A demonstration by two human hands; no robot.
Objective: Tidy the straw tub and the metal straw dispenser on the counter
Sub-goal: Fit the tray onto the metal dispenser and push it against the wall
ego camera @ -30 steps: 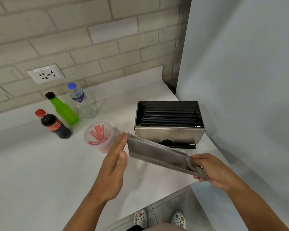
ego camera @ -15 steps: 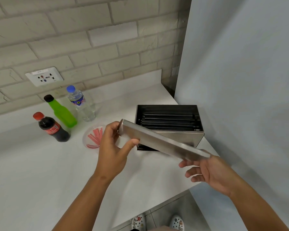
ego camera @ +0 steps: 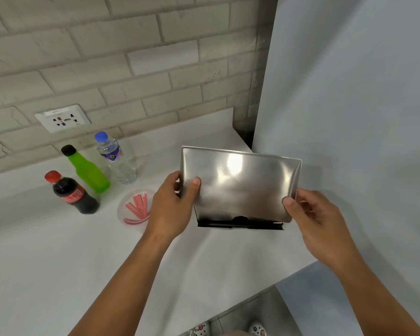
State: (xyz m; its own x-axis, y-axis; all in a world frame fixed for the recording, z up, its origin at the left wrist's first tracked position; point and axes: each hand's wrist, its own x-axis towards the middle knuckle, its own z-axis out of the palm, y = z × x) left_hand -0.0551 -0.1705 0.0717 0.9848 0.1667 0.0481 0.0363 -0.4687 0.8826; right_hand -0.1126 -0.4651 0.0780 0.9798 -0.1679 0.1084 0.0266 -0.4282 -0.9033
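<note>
Straws, red, lay in the clear tub on the counter, left of the dispenser. Only the dispenser's dark near slot showed; the lid covered the rest. Left hand and right hand each pinched a lid edge. Cola, green bottle and water bottle stood far left. Half a second before, the lid was tilted and the dispenser's black straws were visible.
</note>
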